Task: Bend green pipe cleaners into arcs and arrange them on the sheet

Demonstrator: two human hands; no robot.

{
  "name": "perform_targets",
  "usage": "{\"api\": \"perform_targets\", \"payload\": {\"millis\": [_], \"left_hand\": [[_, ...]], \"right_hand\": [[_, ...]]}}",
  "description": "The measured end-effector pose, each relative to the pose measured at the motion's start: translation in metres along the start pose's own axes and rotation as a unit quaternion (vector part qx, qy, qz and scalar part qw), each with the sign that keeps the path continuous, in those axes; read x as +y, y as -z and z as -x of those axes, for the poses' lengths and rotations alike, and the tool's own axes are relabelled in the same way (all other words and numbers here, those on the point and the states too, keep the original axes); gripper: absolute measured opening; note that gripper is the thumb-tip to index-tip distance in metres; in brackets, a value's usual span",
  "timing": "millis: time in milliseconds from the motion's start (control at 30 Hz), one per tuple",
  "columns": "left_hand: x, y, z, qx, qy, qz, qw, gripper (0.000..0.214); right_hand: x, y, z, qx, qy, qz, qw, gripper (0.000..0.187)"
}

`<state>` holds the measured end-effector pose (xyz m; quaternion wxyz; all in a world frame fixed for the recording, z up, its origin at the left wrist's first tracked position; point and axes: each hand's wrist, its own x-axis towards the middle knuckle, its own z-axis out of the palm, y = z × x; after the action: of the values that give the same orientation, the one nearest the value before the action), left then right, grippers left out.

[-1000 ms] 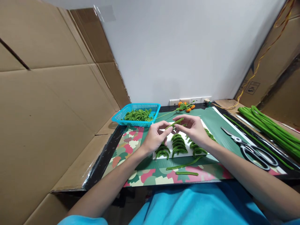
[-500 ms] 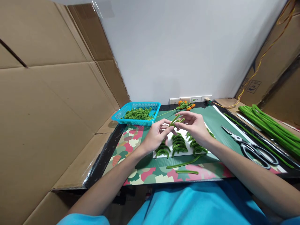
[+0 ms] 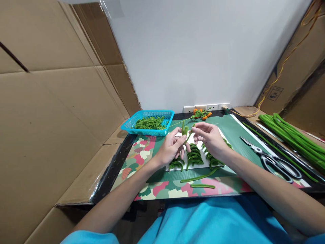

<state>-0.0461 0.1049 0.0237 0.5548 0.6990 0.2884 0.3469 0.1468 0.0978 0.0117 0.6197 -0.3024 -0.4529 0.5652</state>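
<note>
My left hand [image 3: 173, 145] is closed on a few short green pipe cleaners [image 3: 185, 130], whose ends stick up past the thumb. My right hand [image 3: 208, 135] pinches the tip of one of these pieces between thumb and finger, bending it out to the right. Both hands hover over a white sheet [image 3: 182, 168]. On that sheet lie curved green pipe cleaner pieces [image 3: 194, 158] in several stacked rows, partly hidden by my hands. In front of the sheet rest a longer bent pipe cleaner [image 3: 198, 177] and a short straight one [image 3: 202, 186].
A blue basket [image 3: 127, 128] of curled green pieces stands at the back left. Behind my hands lies an orange-flowered stem [image 3: 203, 114]. Black-handled scissors [image 3: 269, 161] are at the right, beside a bundle of long green pipe cleaners [image 3: 291, 139]. Cardboard [image 3: 50, 112] walls the left side.
The pieces in my left hand have turned from slanting right to upright. My right hand has moved slightly and now draws one piece's end away from the others.
</note>
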Motion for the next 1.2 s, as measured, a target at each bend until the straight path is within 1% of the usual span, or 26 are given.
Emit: {"api": "perform_targets", "payload": {"millis": [67, 133, 267, 333, 467, 533, 600, 733, 900, 1000, 1200], "left_hand": [[0.0005, -0.0001, 0.0005, -0.009, 0.003, 0.004, 1.0, 0.04], [0.0008, 0.0002, 0.0009, -0.007, 0.004, 0.004, 1.0, 0.04], [0.0008, 0.0017, 0.0012, 0.021, 0.003, 0.004, 1.0, 0.037], [0.0006, 0.0024, 0.0013, 0.021, 0.001, 0.006, 1.0, 0.037], [0.0007, 0.0024, 0.0018, 0.033, -0.001, 0.013, 0.999, 0.036], [0.0009, 0.002, 0.0022, 0.043, -0.004, 0.016, 0.999, 0.036], [0.0008, 0.0018, 0.0027, 0.04, -0.006, 0.017, 0.999, 0.036], [-0.0006, 0.0014, 0.003, 0.04, -0.011, 0.021, 0.999, 0.034], [-0.0031, 0.0002, 0.0026, 0.057, -0.012, 0.021, 0.998, 0.034], [-0.0032, 0.0001, 0.0024, 0.059, -0.016, 0.024, 0.998, 0.034], [-0.002, 0.0015, 0.0011, 0.029, -0.006, 0.015, 0.999, 0.042]], "right_hand": [[0.0028, -0.0011, 0.0007, 0.0, -0.017, 0.005, 1.0, 0.039], [0.0052, -0.0015, 0.0014, -0.008, -0.015, 0.027, 0.999, 0.039], [0.0048, -0.0014, 0.0029, -0.048, 0.028, 0.099, 0.994, 0.036], [0.0028, -0.0013, 0.004, -0.072, 0.05, 0.126, 0.988, 0.033], [0.0001, -0.0008, 0.0058, -0.093, 0.077, 0.147, 0.982, 0.03], [0.0, -0.0003, 0.0058, -0.097, 0.082, 0.153, 0.98, 0.029], [0.0004, 0.0002, 0.0055, -0.101, 0.085, 0.154, 0.979, 0.029], [0.0012, 0.001, 0.0062, -0.102, 0.087, 0.153, 0.979, 0.027], [0.0032, 0.0009, 0.0088, -0.075, 0.119, 0.156, 0.978, 0.025], [0.0039, 0.0003, 0.0088, -0.074, 0.123, 0.155, 0.977, 0.024], [0.0039, 0.0001, 0.007, -0.053, 0.119, 0.152, 0.98, 0.026]]}}
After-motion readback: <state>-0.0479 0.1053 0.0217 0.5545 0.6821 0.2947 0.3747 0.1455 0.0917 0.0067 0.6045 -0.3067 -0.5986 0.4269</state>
